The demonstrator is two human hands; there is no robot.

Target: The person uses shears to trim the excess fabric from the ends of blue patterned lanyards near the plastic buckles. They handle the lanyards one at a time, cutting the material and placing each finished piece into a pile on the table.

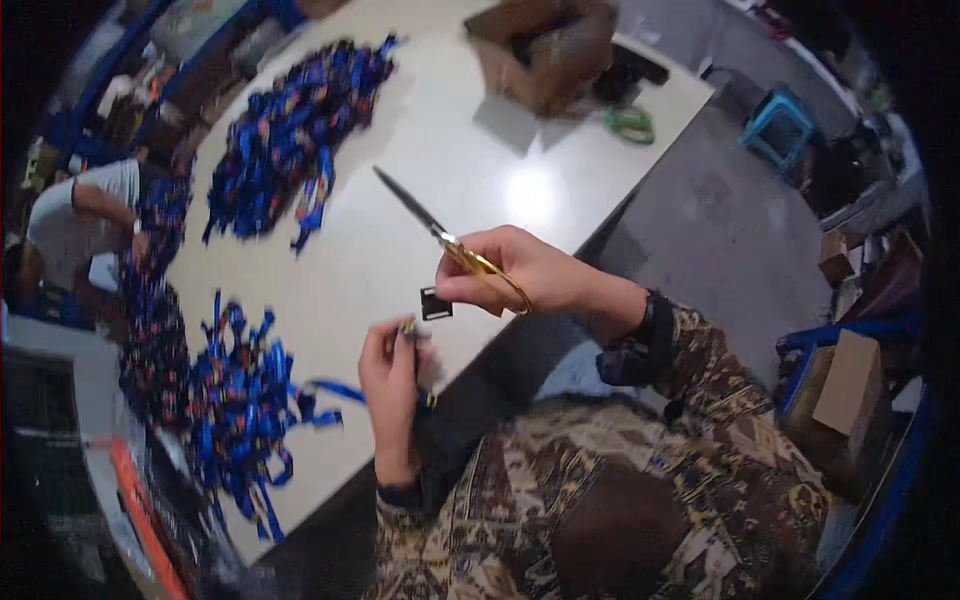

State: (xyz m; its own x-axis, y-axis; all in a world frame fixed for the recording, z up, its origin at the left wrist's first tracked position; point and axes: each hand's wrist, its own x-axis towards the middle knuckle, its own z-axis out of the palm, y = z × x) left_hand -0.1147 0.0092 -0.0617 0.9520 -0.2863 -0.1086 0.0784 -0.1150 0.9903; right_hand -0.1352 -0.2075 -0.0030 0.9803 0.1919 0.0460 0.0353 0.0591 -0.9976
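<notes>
My right hand (525, 268) is closed around gold-handled scissors (412, 207), whose blades point up and to the left over the table. Between the thumb and fingers of that same hand is a small black plastic buckle (435, 304). Just below and left of it, my left hand (387, 378) is closed in a pinch on a blue patterned strap (342, 388). Part of the strap runs behind this hand, and a bit of its end shows at the fingertips, slightly blurred. The two hands are close together but apart, near the table's front edge.
Piles of blue patterned straps lie on the white table (400, 130): a far pile (290, 140) and a nearer pile (235, 390). An open cardboard box (545, 60) and green-handled scissors (630, 124) are at the far right. Another person (85, 215) works at the left. A blue stool (778, 130) stands on the floor.
</notes>
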